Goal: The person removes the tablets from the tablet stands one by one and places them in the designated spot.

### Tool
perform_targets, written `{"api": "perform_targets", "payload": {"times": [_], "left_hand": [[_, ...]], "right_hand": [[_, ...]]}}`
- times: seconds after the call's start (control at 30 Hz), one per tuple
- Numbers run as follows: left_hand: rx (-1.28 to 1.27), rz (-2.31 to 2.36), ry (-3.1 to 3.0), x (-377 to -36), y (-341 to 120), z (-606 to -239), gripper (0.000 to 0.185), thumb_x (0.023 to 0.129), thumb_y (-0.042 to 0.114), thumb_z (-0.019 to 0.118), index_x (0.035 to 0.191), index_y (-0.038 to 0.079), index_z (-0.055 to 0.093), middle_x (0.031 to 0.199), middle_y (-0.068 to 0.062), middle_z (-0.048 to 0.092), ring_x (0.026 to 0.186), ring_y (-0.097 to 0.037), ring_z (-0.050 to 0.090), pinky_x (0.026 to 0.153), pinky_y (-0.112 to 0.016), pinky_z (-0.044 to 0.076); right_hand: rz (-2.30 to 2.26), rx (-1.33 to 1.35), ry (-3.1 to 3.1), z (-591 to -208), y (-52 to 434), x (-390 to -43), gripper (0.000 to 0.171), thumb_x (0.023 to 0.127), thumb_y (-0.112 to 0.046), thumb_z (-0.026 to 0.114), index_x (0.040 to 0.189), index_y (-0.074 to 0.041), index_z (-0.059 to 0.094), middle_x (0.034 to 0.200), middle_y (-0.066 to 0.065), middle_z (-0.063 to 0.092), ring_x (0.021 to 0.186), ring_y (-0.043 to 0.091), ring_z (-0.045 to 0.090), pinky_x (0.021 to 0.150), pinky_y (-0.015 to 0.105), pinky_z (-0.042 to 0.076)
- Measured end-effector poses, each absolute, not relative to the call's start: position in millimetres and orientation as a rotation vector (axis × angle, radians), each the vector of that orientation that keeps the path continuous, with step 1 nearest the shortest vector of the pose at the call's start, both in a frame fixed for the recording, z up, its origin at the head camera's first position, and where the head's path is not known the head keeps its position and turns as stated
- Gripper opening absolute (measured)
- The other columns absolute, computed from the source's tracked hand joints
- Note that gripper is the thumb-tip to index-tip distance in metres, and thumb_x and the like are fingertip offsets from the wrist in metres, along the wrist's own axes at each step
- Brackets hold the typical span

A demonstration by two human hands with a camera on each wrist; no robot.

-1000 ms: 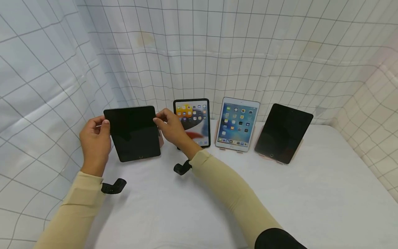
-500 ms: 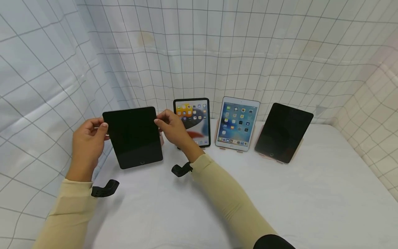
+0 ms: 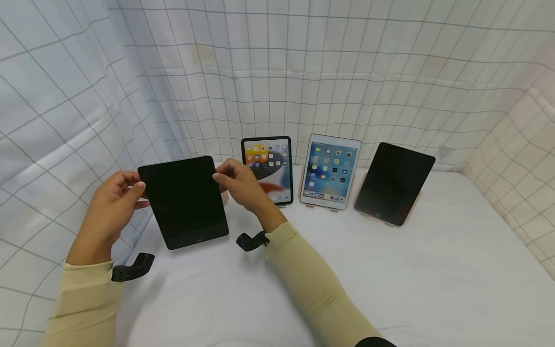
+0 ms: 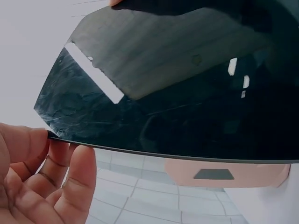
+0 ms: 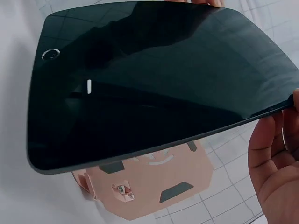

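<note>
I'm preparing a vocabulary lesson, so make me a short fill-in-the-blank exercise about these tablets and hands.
1. Gripped by the left hand and right hand, the dark tablet is one of ____ tablets in the head view.
2. Exactly ____ of them show app icons.
3. Of those not held, the middle tablet has a ____ frame.

Missing words: four; two; white.

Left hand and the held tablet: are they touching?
Touching: the left wrist view shows the left hand gripping the held tablet by its edge, fingertips against it.
</note>
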State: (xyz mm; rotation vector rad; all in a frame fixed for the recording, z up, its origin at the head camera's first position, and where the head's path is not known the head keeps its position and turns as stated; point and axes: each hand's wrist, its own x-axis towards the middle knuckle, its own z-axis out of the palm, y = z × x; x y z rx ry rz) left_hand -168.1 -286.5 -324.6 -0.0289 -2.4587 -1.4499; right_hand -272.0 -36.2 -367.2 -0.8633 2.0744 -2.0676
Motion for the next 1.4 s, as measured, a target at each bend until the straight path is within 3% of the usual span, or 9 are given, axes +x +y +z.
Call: {"api": "perform_targets", "payload": {"times": [0.27, 0.8, 1.4], "left_hand": [[-0.102, -1.537, -2.497, -155.6, -300.0, -326.0, 0.008, 0.106, 0.014, 0.047, 0.113, 0.016, 0.049, 0.098, 0.006, 0.054, 0.084, -0.004, 0.057, 0.069, -0.015, 0.054], [-0.139, -1.913, -2.33, -148.1, -301.7, -339.6, 0.005, 0.104, 0.009, 0.048, 0.109, 0.009, 0.049, 0.088, 0.005, 0.059, 0.082, -0.008, 0.057, 0.066, -0.018, 0.054], [-0.097, -1.681, -2.637, -145.4, -299.6, -346.8, 0.015, 0.108, 0.016, 0.041, 0.114, 0.003, 0.043, 0.094, 0.009, 0.058, 0.084, -0.008, 0.058, 0.071, -0.022, 0.054]], "right_hand": [[-2.069, -0.843, 1.945, -374.5, -39.1, -260.9, 0.009, 0.1, -0.006, 0.059, 0.104, 0.002, 0.058, 0.098, 0.008, 0.06, 0.081, 0.014, 0.061, 0.073, 0.029, 0.057], [-2.152, -0.728, 1.766, -376.7, -37.3, -245.6, 0.006, 0.098, 0.002, 0.057, 0.103, 0.005, 0.057, 0.089, 0.006, 0.058, 0.073, 0.015, 0.059, 0.065, 0.025, 0.054], [-2.161, -0.477, 1.752, -392.5, -34.1, -233.7, 0.005, 0.097, -0.002, 0.061, 0.101, 0.0, 0.061, 0.085, 0.005, 0.061, 0.072, 0.016, 0.058, 0.065, 0.024, 0.055]]}}
